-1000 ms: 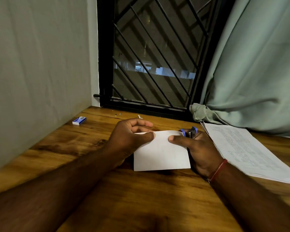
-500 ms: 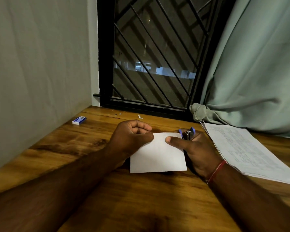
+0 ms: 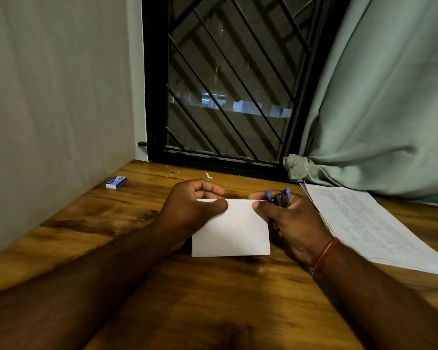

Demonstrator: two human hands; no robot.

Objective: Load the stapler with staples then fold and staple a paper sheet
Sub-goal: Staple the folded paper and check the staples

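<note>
A folded white paper sheet [image 3: 232, 231] is held just above the wooden table [image 3: 213, 299], its lower edge near the wood. My left hand [image 3: 190, 210] pinches its upper left edge between thumb and curled fingers. My right hand [image 3: 293, 223] pinches the upper right edge with the thumb while its fingers curl round a blue and black stapler [image 3: 280, 197], whose tip sticks up behind the paper's top right corner. A small blue staple box [image 3: 116, 182] lies on the table at the far left, near the wall.
A stack of printed sheets [image 3: 369, 223] lies to the right of my right hand. A green curtain [image 3: 377, 109] hangs over the table's back right. A barred window [image 3: 228, 97] stands behind. A wall borders the table on the left. Small scraps [image 3: 209, 176] lie near the sill.
Both hands and the folded paper have shifted a little to the left and slightly lower. The stapler tip stays at the paper's top right corner.
</note>
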